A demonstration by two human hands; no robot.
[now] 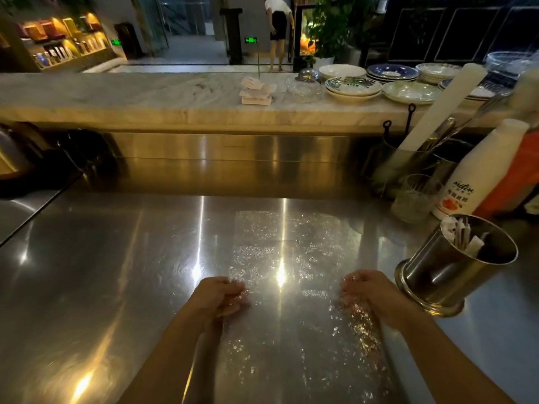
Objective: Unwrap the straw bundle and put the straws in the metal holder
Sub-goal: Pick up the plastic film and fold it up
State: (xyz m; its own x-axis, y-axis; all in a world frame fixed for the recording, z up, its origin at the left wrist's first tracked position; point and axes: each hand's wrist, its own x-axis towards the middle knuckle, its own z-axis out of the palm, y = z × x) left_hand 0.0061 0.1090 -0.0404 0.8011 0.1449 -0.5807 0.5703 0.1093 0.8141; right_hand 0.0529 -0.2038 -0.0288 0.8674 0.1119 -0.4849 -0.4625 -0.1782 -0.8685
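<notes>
A sheet of clear crinkled plastic wrap (291, 252) lies spread flat on the steel counter (102, 272) in front of me. My left hand (220, 295) pinches its left edge with curled fingers. My right hand (367, 290) grips its right edge the same way. The round metal holder (446, 275) stands just right of my right hand. Several paper-wrapped straws (463, 237) lean inside it. No straws lie on the wrap.
A drinking glass (414, 199), a white bottle (469, 182) and a tub of utensils (408, 153) stand at the back right. Stacked plates (353, 88) and napkins (256, 91) sit on the raised marble ledge. A person stands far behind it.
</notes>
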